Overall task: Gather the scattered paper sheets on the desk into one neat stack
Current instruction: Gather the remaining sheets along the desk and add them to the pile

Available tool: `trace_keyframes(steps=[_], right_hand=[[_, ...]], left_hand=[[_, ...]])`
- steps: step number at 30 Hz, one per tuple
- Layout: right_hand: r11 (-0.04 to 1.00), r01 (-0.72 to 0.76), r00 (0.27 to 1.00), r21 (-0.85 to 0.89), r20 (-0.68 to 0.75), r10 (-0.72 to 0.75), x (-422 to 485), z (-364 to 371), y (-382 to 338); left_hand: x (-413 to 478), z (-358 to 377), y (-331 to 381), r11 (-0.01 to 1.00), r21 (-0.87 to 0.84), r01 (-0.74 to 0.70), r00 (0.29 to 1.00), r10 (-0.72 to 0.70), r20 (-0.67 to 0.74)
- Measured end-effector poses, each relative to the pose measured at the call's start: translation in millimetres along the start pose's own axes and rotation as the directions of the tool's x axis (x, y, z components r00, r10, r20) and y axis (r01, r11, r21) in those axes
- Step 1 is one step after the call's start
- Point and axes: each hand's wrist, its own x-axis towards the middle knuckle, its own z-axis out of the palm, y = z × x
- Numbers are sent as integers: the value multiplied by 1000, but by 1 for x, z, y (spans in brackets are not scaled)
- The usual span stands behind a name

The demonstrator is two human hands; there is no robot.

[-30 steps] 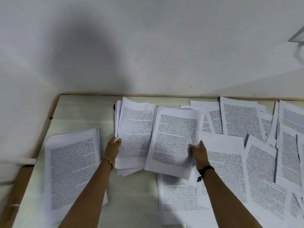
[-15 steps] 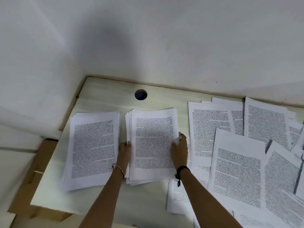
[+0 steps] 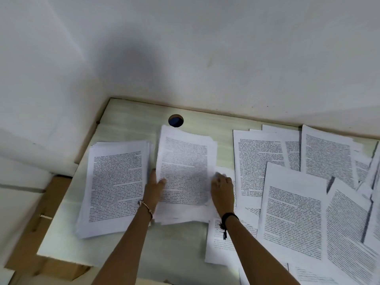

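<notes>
At the far left of the worktop [image 3: 127, 124] lies a thick pile of printed sheets [image 3: 116, 186], squared up fairly well and lying flat, its right edge just beside my left hand [image 3: 155, 187]. That hand sits at the left edge of the middle stack [image 3: 184, 173], thumb on top of the top page and the other fingers hidden behind or under the edge, so I am gripping the stack from that side; a thin bangle [image 3: 146, 206] circles the wrist. The middle stack looks blurred and its sheets are fanned unevenly at the near end. Beyond its far edge is a round cable hole [image 3: 176, 120] in the worktop. My right hand [image 3: 223, 188] presses the stack's right edge with curled fingers, a dark cord bracelet [image 3: 226, 220] on that wrist. To the right, loose printed pages [image 3: 296, 202] overlap at many angles, reaching the frame's edge.
</notes>
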Motion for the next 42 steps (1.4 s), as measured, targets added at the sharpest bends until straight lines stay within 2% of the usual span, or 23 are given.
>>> trace_keyframes(steps=[2,4,5,7,8,9,10,13,16,18,20,21,23,25,28,30,31,33,34,36,38,40,42], right_hand=[[978,-139,990,156,-15,143,-3,-8,0],[920,-221,973,324,7,231,-9,-11,-1],[885,-261,965,385,77,250,-11,-11,-4],[751,-391,915,533,315,253,-12,-8,-14],[665,-432,894,609,388,226,-12,-7,-19],[612,-420,902,670,386,196,-12,-8,-23],[600,-380,923,704,335,192,-9,-11,-26],[691,-292,956,662,173,238,-1,-32,-25],[777,-290,953,558,242,182,10,-65,9],[795,-297,928,529,355,110,12,-89,35],[837,-335,899,432,411,148,10,-105,57],[848,-372,899,378,375,227,7,-110,63],[824,-459,884,333,260,388,4,-108,78],[791,-510,854,338,309,419,-4,-106,73],[791,-477,861,384,387,331,-10,-102,64],[659,-483,873,577,371,315,-13,-105,61],[548,-482,876,683,362,320,-18,-109,55],[347,-440,892,828,359,275,-24,-108,54],[308,-433,898,847,374,232,-29,-107,51],[373,-425,902,825,422,95,-38,-98,35],[471,-428,883,771,468,37,-45,-82,21],[579,-429,887,693,445,124,-47,-67,21],[683,-423,893,596,400,204,-45,-62,29]], left_hand=[[5,-7,15,994,-66,-82,992,75,-99],[10,-13,31,977,-179,-116,975,78,-206],[12,-12,37,963,-243,-120,972,63,-227],[11,-1,43,925,-367,-94,976,13,-216],[6,8,45,908,-410,-83,980,-2,-201],[-1,20,42,895,-441,-72,985,-5,-170],[-10,34,40,883,-465,-68,992,12,-123],[-37,63,27,857,-515,12,999,7,34],[-31,59,6,810,-576,107,994,-101,43],[-16,42,-7,828,-545,133,982,-185,-41],[-2,26,-17,902,-397,167,974,-214,-77],[-4,20,-15,936,-299,184,977,-208,-51],[-14,19,-6,954,-147,263,961,-246,128],[-24,29,-5,963,-28,267,932,-250,262],[-32,46,-8,986,91,142,974,-155,167],[-35,50,-8,990,8,143,987,-144,67],[-38,50,-6,982,-106,156,987,-152,44],[-50,52,-1,893,-407,192,981,-177,75],[-59,55,3,827,-518,217,976,-174,130],[-75,67,4,813,-512,278,950,-154,271],[-93,81,0,861,-383,335,893,-160,421],[-106,89,-6,870,-308,385,826,-177,535],[-105,89,-11,872,-305,383,827,-176,534]])
